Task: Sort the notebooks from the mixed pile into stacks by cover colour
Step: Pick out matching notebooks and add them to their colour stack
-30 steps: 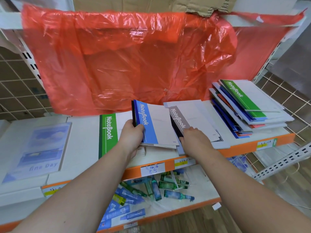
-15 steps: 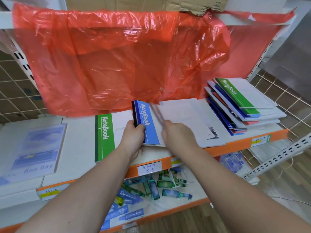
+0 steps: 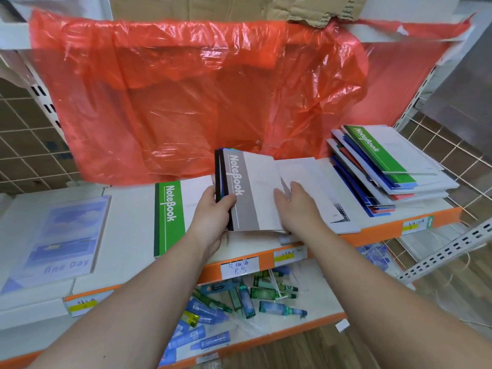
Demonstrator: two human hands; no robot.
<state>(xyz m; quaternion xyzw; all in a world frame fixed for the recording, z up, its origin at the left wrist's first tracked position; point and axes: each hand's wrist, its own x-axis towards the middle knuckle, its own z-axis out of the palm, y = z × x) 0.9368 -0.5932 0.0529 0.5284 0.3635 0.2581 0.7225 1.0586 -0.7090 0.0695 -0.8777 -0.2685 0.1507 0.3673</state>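
Grey notebook (image 3: 243,193) moved onto the bundle (image 3: 220,174) — left hand (image 3: 213,211) grips it, right hand (image 3: 298,206) open at its 3 o'clock; keep edges even.

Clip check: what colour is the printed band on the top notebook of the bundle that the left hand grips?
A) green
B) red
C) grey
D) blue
C: the white-covered top notebook gripped by the left hand carries a grey band reading NoteBook along its spine edge.
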